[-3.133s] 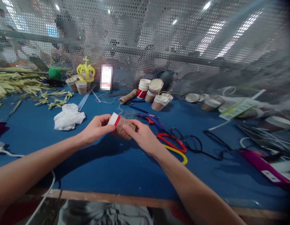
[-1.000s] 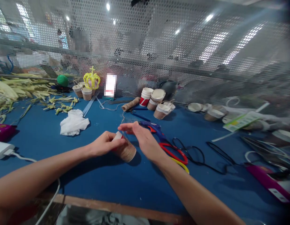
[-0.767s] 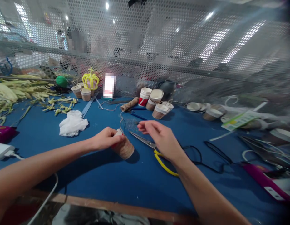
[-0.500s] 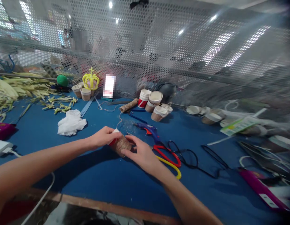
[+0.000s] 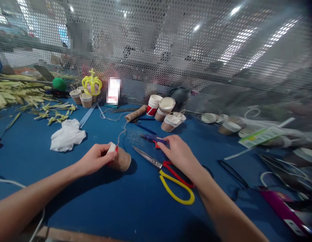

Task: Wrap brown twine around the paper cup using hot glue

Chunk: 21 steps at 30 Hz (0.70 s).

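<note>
My left hand (image 5: 101,157) pinches the white rim of a small paper cup wrapped in brown twine (image 5: 123,159), which lies tilted on its side on the blue table. A bit of red shows on the cup near my fingers. From it a loose strand of twine (image 5: 122,132) runs back to a twine-wound roll (image 5: 136,113). My right hand (image 5: 179,154) is closed round the rear of a blue glue gun (image 5: 151,137) with a red trigger; its fingertips are partly hidden. Scissors (image 5: 152,160) with red and yellow handles lie just below, partly under my right wrist.
Twine-wrapped cups (image 5: 169,121) stand at the back, beside a red-and-white cup stack (image 5: 153,104). At left are a crumpled white cloth (image 5: 67,136), dried husks (image 5: 17,92) and a yellow crown (image 5: 92,84). A purple power strip (image 5: 280,205) and cables lie right. Perforated metal screens the back.
My right hand has let go of the cup and moved right to the glue gun. My left hand keeps the cup, now a little further left. The scissors are more exposed.
</note>
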Each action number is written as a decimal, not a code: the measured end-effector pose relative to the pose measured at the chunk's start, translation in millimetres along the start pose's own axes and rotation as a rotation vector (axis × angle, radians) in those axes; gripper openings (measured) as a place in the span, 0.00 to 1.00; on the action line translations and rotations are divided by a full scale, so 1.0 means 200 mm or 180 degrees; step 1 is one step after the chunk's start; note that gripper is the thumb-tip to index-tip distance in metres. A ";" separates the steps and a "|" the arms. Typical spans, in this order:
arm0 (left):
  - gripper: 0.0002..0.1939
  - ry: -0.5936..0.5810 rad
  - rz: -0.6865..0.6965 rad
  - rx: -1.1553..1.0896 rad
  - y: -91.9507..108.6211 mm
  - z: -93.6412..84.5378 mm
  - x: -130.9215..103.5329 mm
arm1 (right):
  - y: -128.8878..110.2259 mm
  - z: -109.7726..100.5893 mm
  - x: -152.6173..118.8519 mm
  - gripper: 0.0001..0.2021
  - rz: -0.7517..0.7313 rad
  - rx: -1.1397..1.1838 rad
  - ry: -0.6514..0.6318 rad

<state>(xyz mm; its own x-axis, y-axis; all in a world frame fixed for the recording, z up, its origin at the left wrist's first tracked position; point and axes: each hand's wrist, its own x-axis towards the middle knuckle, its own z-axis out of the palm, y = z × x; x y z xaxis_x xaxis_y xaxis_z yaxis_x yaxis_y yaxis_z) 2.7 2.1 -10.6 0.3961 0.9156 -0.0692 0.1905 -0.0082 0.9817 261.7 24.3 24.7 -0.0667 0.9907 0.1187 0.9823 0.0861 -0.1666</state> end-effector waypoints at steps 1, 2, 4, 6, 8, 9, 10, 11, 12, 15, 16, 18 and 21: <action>0.14 0.0046 0.0052 0.0121 0.00 -0.01 0.00 | 0.03 0.02 0.02 0.11 0.0032 -0.0118 -0.0139; 0.14 0.0067 0.0082 0.0225 -0.01 -0.01 0.00 | 0.06 0.04 0.03 0.10 0.0056 -0.0202 -0.0252; 0.14 0.0046 0.0103 0.0346 -0.03 -0.02 0.00 | 0.09 0.08 0.05 0.08 0.0087 -0.0212 -0.0371; 0.15 0.0005 0.0111 0.0381 -0.04 -0.03 0.00 | 0.11 0.11 0.06 0.07 0.0134 -0.0194 -0.0440; 0.16 -0.0017 0.0133 0.0334 -0.05 -0.03 0.01 | 0.13 0.13 0.08 0.05 0.0200 -0.0128 -0.0493; 0.16 -0.0007 0.0141 0.0298 -0.05 -0.03 0.01 | 0.14 0.13 0.09 0.05 0.0242 -0.0072 -0.0508; 0.16 0.0013 0.0142 0.0269 -0.05 -0.03 0.02 | 0.15 0.12 0.10 0.05 0.0291 0.0001 -0.0516; 0.16 0.0065 0.0127 0.0237 -0.05 -0.03 0.02 | 0.15 0.12 0.11 0.06 0.0350 0.0093 -0.0525; 0.17 0.0072 0.0103 0.0213 -0.04 -0.03 0.02 | 0.15 0.11 0.12 0.06 0.0416 0.0200 -0.0526; 0.17 0.0204 0.0003 0.0140 -0.03 -0.03 0.04 | 0.12 0.06 0.09 0.10 0.0621 0.0555 -0.0463; 0.17 0.0216 -0.0079 0.0067 -0.03 -0.03 0.04 | 0.10 0.03 0.07 0.11 0.0692 0.0825 -0.0432; 0.18 0.0189 -0.0170 -0.0102 -0.02 -0.03 0.05 | 0.05 -0.02 0.02 0.11 0.0863 0.2003 -0.0423; 0.17 0.0082 -0.0245 -0.0463 -0.04 -0.03 0.07 | -0.07 -0.09 -0.07 0.08 0.1005 0.3580 -0.0558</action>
<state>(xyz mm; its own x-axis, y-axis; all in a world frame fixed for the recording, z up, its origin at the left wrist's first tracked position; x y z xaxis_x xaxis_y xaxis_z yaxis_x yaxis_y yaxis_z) 1.7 16.7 -17.5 0.3619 0.9213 -0.1425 0.0865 0.1190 0.9891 251.3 7.9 43.5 0.0421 0.9781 -0.2037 0.2589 -0.2076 -0.9433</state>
